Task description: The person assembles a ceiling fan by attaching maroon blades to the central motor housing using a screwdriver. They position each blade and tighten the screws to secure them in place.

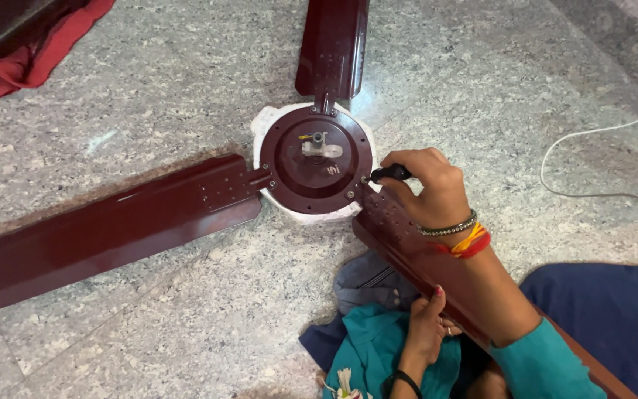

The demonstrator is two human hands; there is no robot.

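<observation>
Clearly, a dark maroon ceiling fan (315,159) lies flat on the speckled stone floor (149,96), motor housing up, with three long blades spread out from it. The right hand (426,185) is closed around the black handle of a screwdriver (389,174), and its tip meets a screw at the rim of the round housing, where the near blade (400,236) joins. The left hand (426,325) rests lower on that same blade, fingers curled over its edge and pressing it down. I judge the motor part heavy and stiff, while the thin metal blades look smooth and a little slippery and may bend if lifted by the end; it is safer to hold near the bracket. A white cable (592,133) lies at the right, a blue cloth (599,310) near the knees, a red cloth (31,52) far left.
</observation>
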